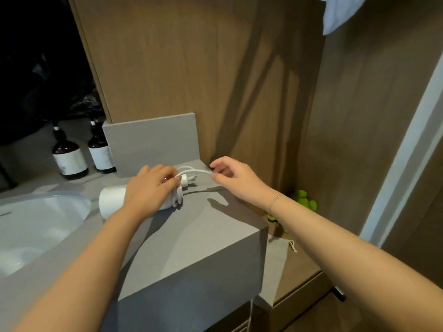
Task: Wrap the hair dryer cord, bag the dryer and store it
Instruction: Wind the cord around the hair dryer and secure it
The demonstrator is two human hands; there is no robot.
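My two bare forearms reach out from the near edge over the grey table, which ends in a square corner on the right. Below that corner, on a lower shelf, lies a pale drawstring bag, with something green past it against the wooden wall.

The hair dryer is white and smooth, lying on its side on the table just right of the white sink, its round end pointing left towards the basin. A few loops of its white cord are bunched at its right end, and a free stretch runs rightwards, lifted off the table, with the white plug lying under it.

My left hand lies over the dryer's body, fingers curled down around it and the thumb pressed on the cord loops, so this grip is closed on the dryer. My right hand is held above the table to the right, thumb and forefinger pinching the free stretch of cord, the other fingers loosely bent; there is a thin bracelet at the wrist.

Farther back, a low grey panel stands upright on the table. Left of it are two dark bottles with pale labels. A white cloth hangs at the top right.
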